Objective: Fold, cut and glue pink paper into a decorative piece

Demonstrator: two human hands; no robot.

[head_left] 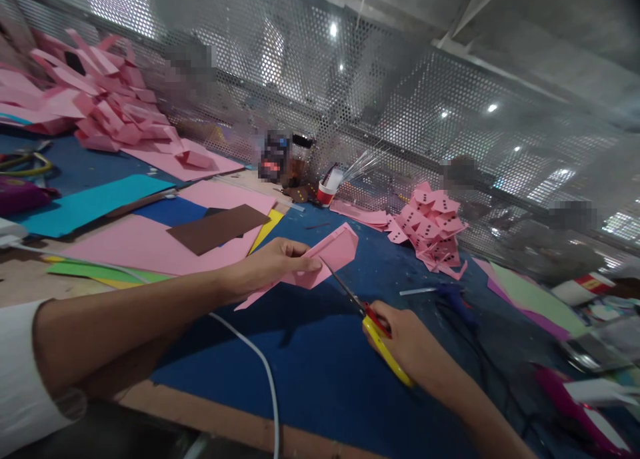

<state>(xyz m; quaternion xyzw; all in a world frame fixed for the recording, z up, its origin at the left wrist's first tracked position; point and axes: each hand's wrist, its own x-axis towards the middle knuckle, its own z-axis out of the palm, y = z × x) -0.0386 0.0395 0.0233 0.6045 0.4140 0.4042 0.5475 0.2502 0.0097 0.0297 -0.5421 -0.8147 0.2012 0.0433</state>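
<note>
Two closed grips: pink paper (334,252) is pinched by the left hand (270,266); scissors (371,320) are held by the right hand (407,342); paper is best kept taut at the blades.

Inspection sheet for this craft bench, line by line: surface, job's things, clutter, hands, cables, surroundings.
Surface: blue mat on a wooden tabletop.
Job's things: pink paper piece held above the mat; scissors with yellow handles, blades at the piece's lower edge.
Clutter: pile of pink cut pieces to the right; bigger pink heap far left; loose coloured sheets; red and white cup.
Hands: left hand pinches the pink paper piece; right hand grips the scissors.
Cables: white cable crosses the mat below the left forearm.
Surroundings: perforated metal screen behind the bench.
</note>
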